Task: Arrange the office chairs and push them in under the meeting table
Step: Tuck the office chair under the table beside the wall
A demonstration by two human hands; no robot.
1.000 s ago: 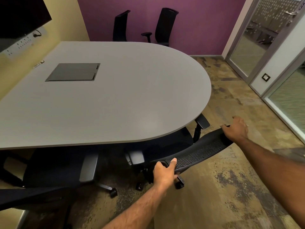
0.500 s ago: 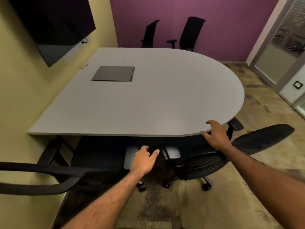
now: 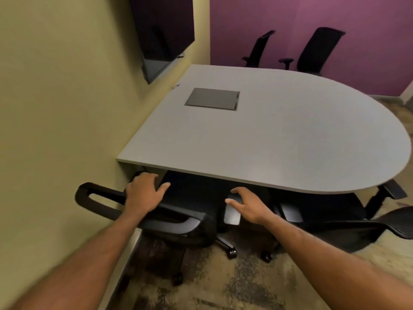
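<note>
The grey meeting table (image 3: 279, 142) fills the middle of the view. A black office chair (image 3: 169, 222) stands at its near edge beside the yellow wall, its seat partly under the top and its backrest toward me. My left hand (image 3: 145, 193) reaches over the backrest, and its spread fingers touch the chair's left armrest. My right hand (image 3: 248, 206) curls round the front of the right armrest pad (image 3: 232, 217). A second black chair (image 3: 397, 222) with a mesh back stands to the right, also partly under the table.
Two more black chairs (image 3: 257, 50) (image 3: 317, 50) stand at the table's far side against the purple wall. The yellow wall (image 3: 67, 108) runs close along the left, with a dark screen (image 3: 163, 30) mounted on it. A grey cable hatch (image 3: 212, 99) sits in the tabletop. Patterned carpet (image 3: 223, 287) lies in front.
I have turned left from the mesh-back chair to the chair by the wall. Both hands left the table edge area and now reach its two armrests.
</note>
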